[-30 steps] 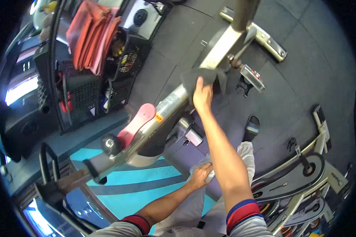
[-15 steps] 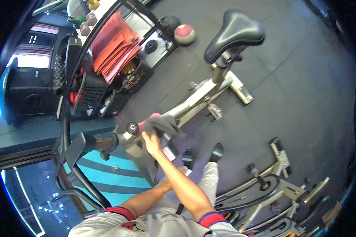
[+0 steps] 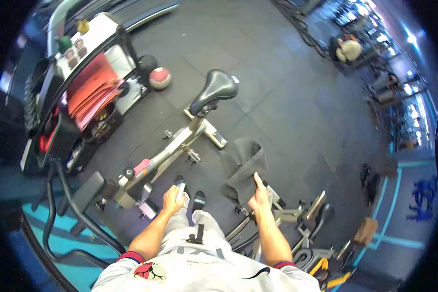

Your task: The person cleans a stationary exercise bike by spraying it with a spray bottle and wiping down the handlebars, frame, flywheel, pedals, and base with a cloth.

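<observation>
My right hand (image 3: 259, 195) is closed on the edge of a dark grey cloth (image 3: 246, 168), which hangs loosely folded out over the floor to the right. My left hand (image 3: 173, 199) is wrapped around a slim white object (image 3: 181, 191); most of it is hidden in the fingers, so its kind is unclear. Ahead and to the left of that hand stands an exercise bike with a pale frame (image 3: 173, 147), a black saddle (image 3: 215, 91), a pink part (image 3: 141, 167) on the frame and black handlebars (image 3: 78, 219). Neither hand touches the bike.
A rack at the left holds orange-red mats (image 3: 93, 95), black baskets (image 3: 63, 141) and small dumbbells (image 3: 76, 52). Beside it lies a pink and white ball (image 3: 160, 78). Another bike (image 3: 297, 214) stands at the lower right. A person (image 3: 348, 48) is among machines far off.
My right hand has lifted the cloth off the bike's frame and carried it right. My left hand, with the white object, now shows clearly. The view has turned right.
</observation>
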Demonstrator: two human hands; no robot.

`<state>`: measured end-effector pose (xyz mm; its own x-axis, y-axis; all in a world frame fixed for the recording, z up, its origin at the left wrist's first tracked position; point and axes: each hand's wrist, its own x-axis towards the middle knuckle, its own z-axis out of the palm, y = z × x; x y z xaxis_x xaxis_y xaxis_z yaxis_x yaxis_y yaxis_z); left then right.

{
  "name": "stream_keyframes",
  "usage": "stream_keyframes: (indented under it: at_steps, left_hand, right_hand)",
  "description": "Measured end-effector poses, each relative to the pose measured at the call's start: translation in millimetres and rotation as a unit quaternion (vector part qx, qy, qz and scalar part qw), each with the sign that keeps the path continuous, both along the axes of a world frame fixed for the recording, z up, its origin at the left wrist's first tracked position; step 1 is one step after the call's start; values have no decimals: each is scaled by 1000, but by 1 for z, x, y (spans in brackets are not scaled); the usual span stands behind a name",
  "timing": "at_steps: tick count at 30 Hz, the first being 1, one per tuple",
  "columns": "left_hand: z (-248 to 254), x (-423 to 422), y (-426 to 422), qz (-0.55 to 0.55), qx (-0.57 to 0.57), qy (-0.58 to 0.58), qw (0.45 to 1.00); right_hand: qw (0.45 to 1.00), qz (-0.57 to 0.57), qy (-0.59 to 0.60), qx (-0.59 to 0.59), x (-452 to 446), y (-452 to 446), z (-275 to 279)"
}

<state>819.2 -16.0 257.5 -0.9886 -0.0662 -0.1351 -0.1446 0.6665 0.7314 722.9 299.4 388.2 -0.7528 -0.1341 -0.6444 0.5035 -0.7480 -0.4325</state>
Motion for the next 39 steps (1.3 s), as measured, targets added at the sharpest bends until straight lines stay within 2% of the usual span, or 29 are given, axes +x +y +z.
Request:
stream_keyframes:
  at_steps: [1, 5, 9, 13, 15, 16, 18, 19, 20, 21, 22, 23, 24, 25, 26, 27, 29, 31, 33, 35, 36, 37, 38, 39]
  left_hand:
    - [-5, -11, -2, 4, -9, -2, 1000]
    - [-20, -40, -7, 13, 19, -6, 1000]
    - [-11, -60, -16, 10, 34, 7, 999]
    - [-9, -56, -34, 5, 24, -3, 1000]
    - [-13, -50, -42, 10, 16, -3, 1000]
    - [-12, -45, -44, 24, 5, -20, 999]
    - [-7, -36, -44, 60, -24, -36, 997]
    - [1, -33, -42, 83, -26, -22, 996]
    - [3, -29, -38, 109, -34, -31, 993]
    - [6, -24, -35, 129, -43, -41, 990]
    - [11, -16, -31, 144, -52, -55, 987]
    - [18, -11, -24, 155, -63, -71, 983]
    - [25, -8, -14, 168, -73, -83, 980]
    - [32, -7, -4, 181, -83, -95, 975]
    - [39, -6, 5, 185, -90, -102, 973]
    - [48, -9, 16, 185, -107, -136, 967]
    - [54, -16, 37, 176, -115, -107, 972]
    - [53, -28, 56, 161, -112, -126, 973]
    - [47, -47, 74, 146, -96, -135, 975]
    - [41, -76, 90, 122, -91, -134, 979]
    - [38, -90, 96, 119, -90, -138, 979]
    - [36, -102, 102, 118, -91, -142, 979]
    - [33, -116, 106, 108, -93, -135, 981]
    - [30, -130, 109, 96, -96, -130, 982]
  right_hand:
    - [998, -8, -8, 63, 2, 3, 9]
    - [994, -78, -20, 67, 25, 1, 26]
    - [973, -173, -60, 139, 19, -17, 12]
    - [937, -199, 18, 288, -28, -40, 21]
    - [875, -160, 77, 449, -69, -45, 18]
    - [843, -106, 90, 519, -92, -53, 35]
    - [801, -28, 208, 561, -148, -62, 43]
    - [773, -21, 296, 560, -183, -64, 23]
    - [693, 30, 347, 631, -216, -70, 15]
    - [637, 161, 295, 694, -250, -73, 1]
    - [535, 152, 375, 742, -286, -83, -27]
    - [465, 208, 382, 772, -320, -91, -43]
    - [402, 265, 377, 791, -351, -97, -63]
    - [374, 188, 408, 811, -379, -105, -97]
    - [376, 242, 361, 818, -400, -113, -92]
    - [408, 218, 353, 813, -413, -121, -92]
    - [416, 178, 353, 819, -413, -133, -102]
    - [387, 157, 421, 805, -386, -130, -100]
    - [406, 217, 486, 743, -341, -124, -113]
    - [510, 218, 540, 633, -295, -112, -123]
    - [656, 201, 486, 542, -271, -107, -131]
    - [744, 201, 419, 480, -244, -100, -152]
    - [823, 181, 345, 414, -217, -94, -172]
    - [859, 187, 269, 394, -194, -82, -198]
